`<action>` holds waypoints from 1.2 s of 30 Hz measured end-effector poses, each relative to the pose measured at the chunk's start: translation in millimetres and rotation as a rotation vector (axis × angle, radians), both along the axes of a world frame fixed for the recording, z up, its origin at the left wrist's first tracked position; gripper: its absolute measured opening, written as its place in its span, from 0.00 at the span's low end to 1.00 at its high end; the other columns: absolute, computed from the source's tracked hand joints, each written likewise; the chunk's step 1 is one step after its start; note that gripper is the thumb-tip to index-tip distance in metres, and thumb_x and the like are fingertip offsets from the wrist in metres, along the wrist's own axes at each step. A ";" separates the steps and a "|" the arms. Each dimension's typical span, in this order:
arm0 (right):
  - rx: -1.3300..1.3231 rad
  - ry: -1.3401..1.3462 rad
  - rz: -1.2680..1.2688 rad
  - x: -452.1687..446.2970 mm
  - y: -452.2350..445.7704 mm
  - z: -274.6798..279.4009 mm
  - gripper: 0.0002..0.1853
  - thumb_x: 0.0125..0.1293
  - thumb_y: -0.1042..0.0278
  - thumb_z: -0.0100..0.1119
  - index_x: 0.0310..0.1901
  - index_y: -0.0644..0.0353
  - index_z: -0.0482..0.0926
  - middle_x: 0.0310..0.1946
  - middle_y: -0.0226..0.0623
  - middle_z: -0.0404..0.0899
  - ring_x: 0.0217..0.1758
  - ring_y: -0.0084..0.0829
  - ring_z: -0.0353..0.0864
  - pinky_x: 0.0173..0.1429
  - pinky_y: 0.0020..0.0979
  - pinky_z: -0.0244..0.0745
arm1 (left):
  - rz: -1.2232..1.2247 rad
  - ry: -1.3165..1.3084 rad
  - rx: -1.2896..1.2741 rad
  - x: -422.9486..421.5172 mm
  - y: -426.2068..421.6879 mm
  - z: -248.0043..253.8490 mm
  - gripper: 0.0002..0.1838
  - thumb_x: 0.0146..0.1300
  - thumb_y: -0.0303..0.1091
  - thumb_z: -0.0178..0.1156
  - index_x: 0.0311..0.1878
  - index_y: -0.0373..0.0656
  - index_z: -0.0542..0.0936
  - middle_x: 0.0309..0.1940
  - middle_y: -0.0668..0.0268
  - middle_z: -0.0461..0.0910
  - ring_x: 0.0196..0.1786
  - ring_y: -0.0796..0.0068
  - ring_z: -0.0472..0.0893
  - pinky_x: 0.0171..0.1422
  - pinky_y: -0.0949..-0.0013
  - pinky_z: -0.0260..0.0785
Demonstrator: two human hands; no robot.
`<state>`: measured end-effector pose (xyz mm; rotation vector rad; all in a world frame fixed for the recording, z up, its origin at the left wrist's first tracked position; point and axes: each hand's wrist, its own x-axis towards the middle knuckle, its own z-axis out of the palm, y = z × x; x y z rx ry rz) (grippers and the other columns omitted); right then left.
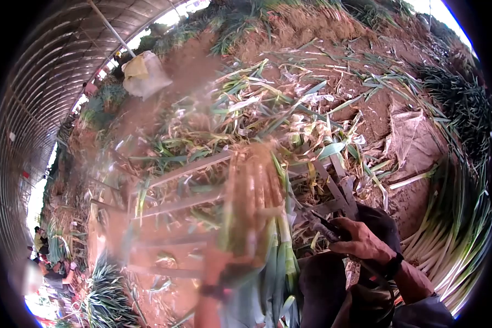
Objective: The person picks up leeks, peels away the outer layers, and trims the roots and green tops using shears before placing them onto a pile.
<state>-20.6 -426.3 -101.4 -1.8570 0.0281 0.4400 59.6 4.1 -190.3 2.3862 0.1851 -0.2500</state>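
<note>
A bundle of green onions (257, 186) stands upright at the centre, root ends uppermost and green leaves (279, 273) hanging down. My left hand (224, 265) is at the bundle's lower left side; blur smears its fingers, and their grip cannot be made out. My right hand (361, 240) is closed around a dark, narrow tool (329, 227), whose slim end points up and left; its exact kind is unclear. That hand is above my dark-clothed legs (322, 279), to the right of the bundle.
A slatted frame (191, 164) stands in front of me, with loose leaves and peelings (246, 104) beyond it. Long green onions (448, 235) lie in a pile at right, beside brown sacking (413, 136). A white bag (145, 75) is at upper left. Other people (54, 273) are at far left.
</note>
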 end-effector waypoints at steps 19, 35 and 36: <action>0.002 -0.056 -0.022 -10.9 -15.3 -4.4 0.35 0.57 0.58 0.71 0.62 0.71 0.74 0.55 0.55 0.79 0.56 0.46 0.82 0.60 0.37 0.75 | -0.399 -0.029 0.178 5.9 -38.5 -15.1 0.44 0.62 0.40 0.68 0.78 0.38 0.59 0.75 0.42 0.62 0.77 0.45 0.63 0.80 0.53 0.57; -0.056 -0.096 -0.004 -13.8 -24.9 -5.7 0.38 0.58 0.55 0.71 0.65 0.69 0.71 0.46 0.52 0.84 0.50 0.41 0.85 0.55 0.38 0.78 | -0.232 0.028 0.306 24.6 -44.2 12.6 0.41 0.64 0.40 0.65 0.79 0.48 0.60 0.66 0.40 0.71 0.69 0.38 0.70 0.75 0.46 0.61; -0.065 -0.100 0.006 -12.8 -24.7 -5.1 0.37 0.58 0.55 0.71 0.65 0.68 0.72 0.46 0.52 0.84 0.49 0.41 0.85 0.55 0.38 0.77 | -0.196 0.008 0.251 22.9 -43.8 10.7 0.41 0.64 0.41 0.65 0.78 0.46 0.62 0.66 0.40 0.71 0.68 0.38 0.70 0.74 0.46 0.62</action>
